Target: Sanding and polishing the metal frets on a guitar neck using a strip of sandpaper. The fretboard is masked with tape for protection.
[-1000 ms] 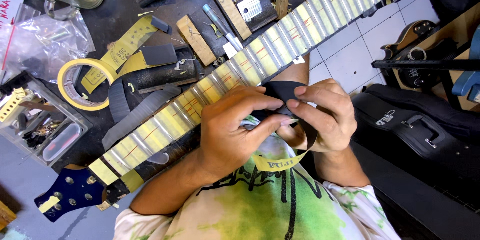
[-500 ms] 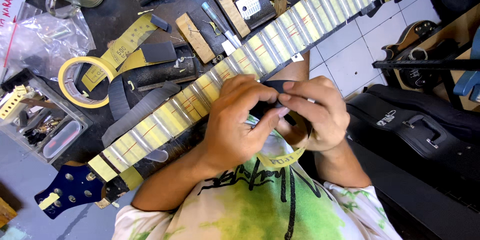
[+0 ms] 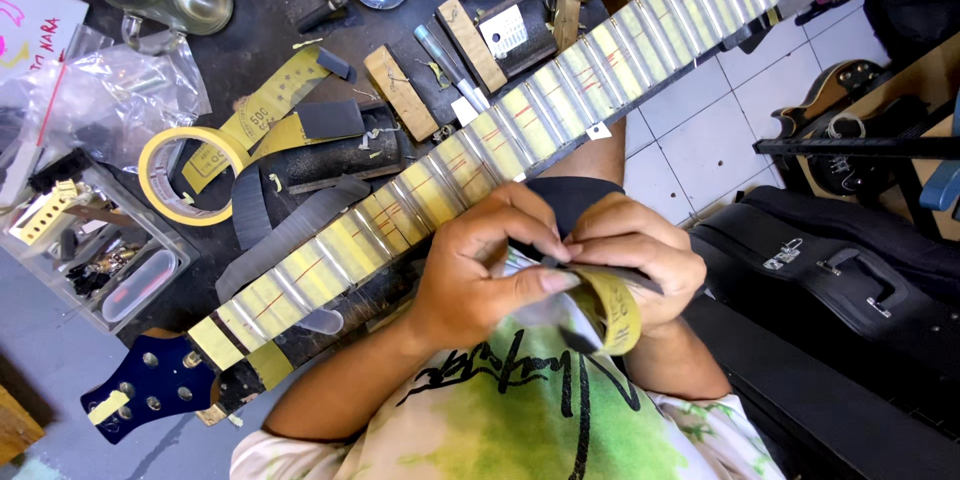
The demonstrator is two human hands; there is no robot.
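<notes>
From the head view, the left hand (image 3: 480,275) and right hand (image 3: 635,260) both pinch a yellow strip (image 3: 615,305) just below the taped guitar neck (image 3: 470,165). A clear box (image 3: 95,250) holds small parts, too tiny to tell.

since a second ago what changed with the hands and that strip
Both hands have dropped from the guitar neck toward the shirt. The left hand and right hand still pinch the dark sandpaper strip between them, its yellow backing now curled outward. The neck, tape roll and bench clutter have not moved.
</notes>
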